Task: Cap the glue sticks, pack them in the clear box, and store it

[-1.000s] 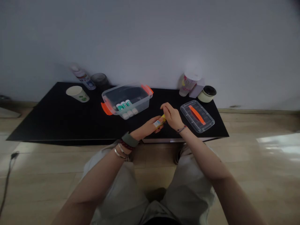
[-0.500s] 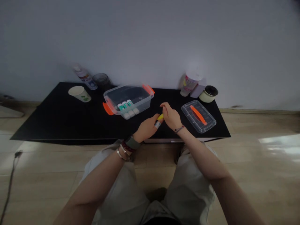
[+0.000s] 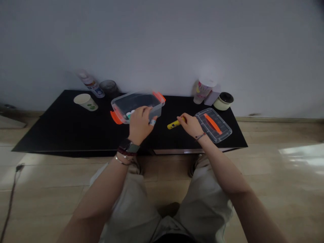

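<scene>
My right hand pinches one end of a yellow tube-shaped stick with dark print. The stick points left above the black tabletop. My left hand is over the near side of a clear plastic box with orange clips. Its thumb, with a pale band around it, stands apart from the other fingers, whose tips are partly hidden; I see nothing held in it. Inside the box are several green-and-white tubes with white caps, mostly covered by my left hand.
A clear lid with an orange handle lies to the right. Behind it stand a cream pot, a patterned plastic cup and a pale box. At left are a paper cup, a bottle and a dark cup.
My left hand has let go of the yellow stick and moved left over the box. My right hand has shifted slightly right and now holds the stick alone.
</scene>
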Tool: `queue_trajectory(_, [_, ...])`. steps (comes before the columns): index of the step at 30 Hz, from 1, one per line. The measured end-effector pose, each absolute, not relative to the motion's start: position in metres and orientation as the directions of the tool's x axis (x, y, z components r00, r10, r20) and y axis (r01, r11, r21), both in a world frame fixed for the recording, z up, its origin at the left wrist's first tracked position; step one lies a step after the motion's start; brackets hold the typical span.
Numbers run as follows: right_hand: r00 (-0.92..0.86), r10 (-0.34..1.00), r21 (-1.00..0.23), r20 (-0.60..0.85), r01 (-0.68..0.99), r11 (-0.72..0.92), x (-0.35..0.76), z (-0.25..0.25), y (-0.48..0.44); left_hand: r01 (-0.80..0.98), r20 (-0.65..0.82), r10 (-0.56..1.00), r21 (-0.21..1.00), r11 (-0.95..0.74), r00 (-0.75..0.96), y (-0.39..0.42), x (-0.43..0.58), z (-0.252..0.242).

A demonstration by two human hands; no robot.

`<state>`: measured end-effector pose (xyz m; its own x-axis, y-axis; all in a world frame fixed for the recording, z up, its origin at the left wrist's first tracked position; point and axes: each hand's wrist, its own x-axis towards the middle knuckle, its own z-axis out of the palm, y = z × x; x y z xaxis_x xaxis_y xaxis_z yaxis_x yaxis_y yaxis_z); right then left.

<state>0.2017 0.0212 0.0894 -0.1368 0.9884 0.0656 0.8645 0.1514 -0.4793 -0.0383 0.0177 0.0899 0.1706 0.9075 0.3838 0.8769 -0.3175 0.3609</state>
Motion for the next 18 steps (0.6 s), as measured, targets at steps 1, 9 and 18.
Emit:
queue_trajectory(1, [-0.110, 0.992, -0.425, 0.066, 0.896, 0.128, 0.205, 0.089, 0.021, 0.917, 0.389, 0.910, 0.294, -0.269, 0.142, 0.020, -0.046, 0.092])
queue_trajectory(9, [-0.063, 0.972, -0.369, 0.228, 0.918, 0.146, 0.221, 0.091, 0.022, 0.992, 0.019, 0.992, 0.007, -0.128, 0.128, 0.031, -0.078, 0.096])
queue_trajectory(18, [-0.079, 0.875, -0.424, 0.477, 0.851, 0.308, 0.216, 0.103, 0.024, 0.958, 0.043, 0.958, 0.030, -0.284, 0.283, 0.028, -0.071, 0.084])
